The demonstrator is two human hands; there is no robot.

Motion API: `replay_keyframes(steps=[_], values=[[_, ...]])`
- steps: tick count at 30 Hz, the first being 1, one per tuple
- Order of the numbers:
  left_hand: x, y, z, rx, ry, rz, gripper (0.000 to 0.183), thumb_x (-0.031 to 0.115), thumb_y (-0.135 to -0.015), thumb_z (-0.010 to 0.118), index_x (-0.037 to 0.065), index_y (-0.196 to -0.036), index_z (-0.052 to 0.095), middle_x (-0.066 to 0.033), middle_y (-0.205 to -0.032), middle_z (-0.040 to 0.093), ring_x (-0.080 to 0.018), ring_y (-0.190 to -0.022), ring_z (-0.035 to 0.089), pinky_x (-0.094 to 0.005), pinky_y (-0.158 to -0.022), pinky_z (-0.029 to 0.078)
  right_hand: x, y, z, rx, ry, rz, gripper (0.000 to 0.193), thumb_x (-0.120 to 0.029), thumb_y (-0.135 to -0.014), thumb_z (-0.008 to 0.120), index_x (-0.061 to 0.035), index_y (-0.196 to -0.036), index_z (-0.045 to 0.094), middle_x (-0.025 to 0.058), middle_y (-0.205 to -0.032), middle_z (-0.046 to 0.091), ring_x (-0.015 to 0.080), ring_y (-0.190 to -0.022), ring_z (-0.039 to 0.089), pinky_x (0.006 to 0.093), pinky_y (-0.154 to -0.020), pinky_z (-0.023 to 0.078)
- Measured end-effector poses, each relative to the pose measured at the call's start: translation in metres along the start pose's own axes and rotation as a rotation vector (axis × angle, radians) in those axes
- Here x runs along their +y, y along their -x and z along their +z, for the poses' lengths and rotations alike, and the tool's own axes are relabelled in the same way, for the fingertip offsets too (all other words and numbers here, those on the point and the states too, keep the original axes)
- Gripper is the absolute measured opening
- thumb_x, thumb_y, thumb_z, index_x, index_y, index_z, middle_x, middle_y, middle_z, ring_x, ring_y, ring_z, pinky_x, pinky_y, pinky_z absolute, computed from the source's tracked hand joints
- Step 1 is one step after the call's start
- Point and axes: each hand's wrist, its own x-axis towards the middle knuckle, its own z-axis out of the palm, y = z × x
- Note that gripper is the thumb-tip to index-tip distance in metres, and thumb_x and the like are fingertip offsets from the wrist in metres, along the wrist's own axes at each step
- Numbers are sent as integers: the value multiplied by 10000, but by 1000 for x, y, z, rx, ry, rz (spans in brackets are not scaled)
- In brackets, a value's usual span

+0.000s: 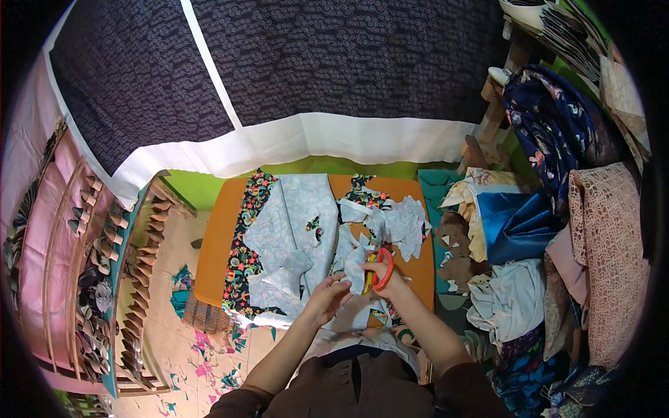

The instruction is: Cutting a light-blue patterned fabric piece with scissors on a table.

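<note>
A pair of scissors with a red handle (384,276) is in my right hand (395,281), its fingers closed around the loops. Yellow shows beside the red, and the blades are hard to make out. My left hand (330,298) is just left of it, palm turned partly up and fingers apart, with nothing plainly held. In front of both hands lies a pale piece of fabric (353,269). Black floral fabric (245,240) with a pale underside (306,202) spreads over the left of the orange table (213,240). Cut pale scraps (404,226) lie at its right.
Wooden racks of shoe-shaped forms (132,292) stand at the left. Folded cloths, including a shiny blue one (519,226) and a white one (512,299), pile up at the right. Coloured scraps (205,352) litter the tiled floor. A dark patterned curtain (362,56) hangs behind the table.
</note>
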Motion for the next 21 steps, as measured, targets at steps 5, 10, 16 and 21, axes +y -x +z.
replay_keyframes(steps=[5,10,16,21], values=[[-4,2,5,-55,-1,-208,226,195,-779,610,64,-941,521,-36,-835,552,-112,-756,551,-253,-740,492,-13,14,9,-127,287,11,529,27,-674,619,-114,-1127,385,35,-810,481,163,-717,514,283,-598,435],[4,-3,17,-58,3,-326,194,224,-791,598,63,-879,536,-11,-783,532,-97,-735,540,-235,-715,487,-21,16,5,-150,628,-221,605,-16,-664,637,-113,-1188,351,20,-807,433,108,-713,449,229,-610,399],[2,-6,20,-94,-198,-334,139,165,-768,628,76,-838,547,-20,-782,565,-113,-726,563,-228,-682,492,-29,24,1,-233,723,-274,553,-45,-694,638,-72,-1176,369,24,-876,422,108,-787,424,224,-710,381],[7,-10,30,-130,-193,-276,114,151,-784,605,60,-837,560,-34,-775,583,-117,-714,572,-227,-682,487,-32,27,6,-237,863,-427,523,-222,-771,614,-3,-1159,341,58,-883,451,139,-785,444,245,-681,399]])
